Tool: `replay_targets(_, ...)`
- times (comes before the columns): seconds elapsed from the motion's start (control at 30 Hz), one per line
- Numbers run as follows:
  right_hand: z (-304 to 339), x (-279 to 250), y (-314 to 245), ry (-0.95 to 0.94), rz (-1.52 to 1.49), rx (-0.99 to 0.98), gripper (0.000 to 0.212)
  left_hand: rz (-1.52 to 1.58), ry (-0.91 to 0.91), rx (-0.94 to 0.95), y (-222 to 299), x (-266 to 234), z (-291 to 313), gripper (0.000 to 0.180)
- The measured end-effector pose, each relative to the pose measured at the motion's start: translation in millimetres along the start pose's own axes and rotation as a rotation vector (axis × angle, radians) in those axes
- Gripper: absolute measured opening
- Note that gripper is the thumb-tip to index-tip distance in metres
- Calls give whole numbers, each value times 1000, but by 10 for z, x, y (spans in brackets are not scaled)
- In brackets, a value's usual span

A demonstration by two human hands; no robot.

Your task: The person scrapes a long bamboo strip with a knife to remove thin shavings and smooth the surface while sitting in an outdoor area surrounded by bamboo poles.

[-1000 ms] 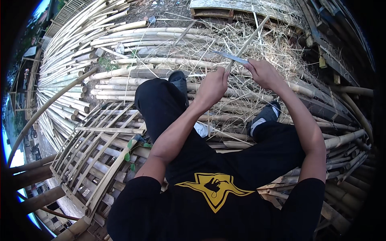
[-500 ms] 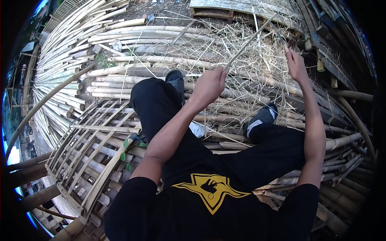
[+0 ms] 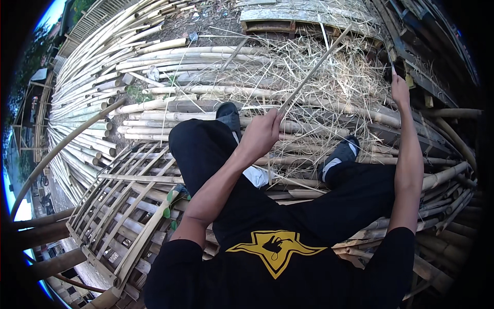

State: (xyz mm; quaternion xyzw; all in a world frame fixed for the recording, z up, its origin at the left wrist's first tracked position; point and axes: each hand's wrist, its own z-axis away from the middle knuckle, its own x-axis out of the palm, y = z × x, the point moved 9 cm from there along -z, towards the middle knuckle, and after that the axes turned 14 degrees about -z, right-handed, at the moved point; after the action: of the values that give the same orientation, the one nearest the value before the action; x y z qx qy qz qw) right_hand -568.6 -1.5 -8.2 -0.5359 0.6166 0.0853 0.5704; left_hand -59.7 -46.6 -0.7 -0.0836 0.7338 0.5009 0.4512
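My left hand (image 3: 261, 133) is closed round the lower end of a thin bamboo stick (image 3: 315, 67). The stick slants up and to the right, over a heap of pale bamboo shavings (image 3: 345, 77). Out to the right, my right hand (image 3: 400, 92) grips a knife (image 3: 392, 66) with a narrow blade pointing away from me. Its handle is mostly hidden in my fingers, and the blade is hard to make out against the dark background. Knife and stick are apart.
Bamboo poles (image 3: 200, 56) lie under and around my feet, with more stacked at the left. A woven bamboo lattice (image 3: 123, 206) stands beside my left leg. A wooden pallet (image 3: 309, 18) lies at the far side, and dark timber (image 3: 411, 46) leans at the right.
My right hand has swung outward to the right with the knife, away from the stick. My left hand has come slightly lower and nearer with the stick. The view has shifted a little.
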Motion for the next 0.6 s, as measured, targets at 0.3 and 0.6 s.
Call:
replay_targets(0.3, 789, 639, -1855, -588, -1122, 476, 36, 478, -398, -151, 70, 582, -149, 39)
replay_targets(0.6, 790, 719, -2111, -485, -842, 319, 36, 403, -372, -134, 132, 620, -177, 48)
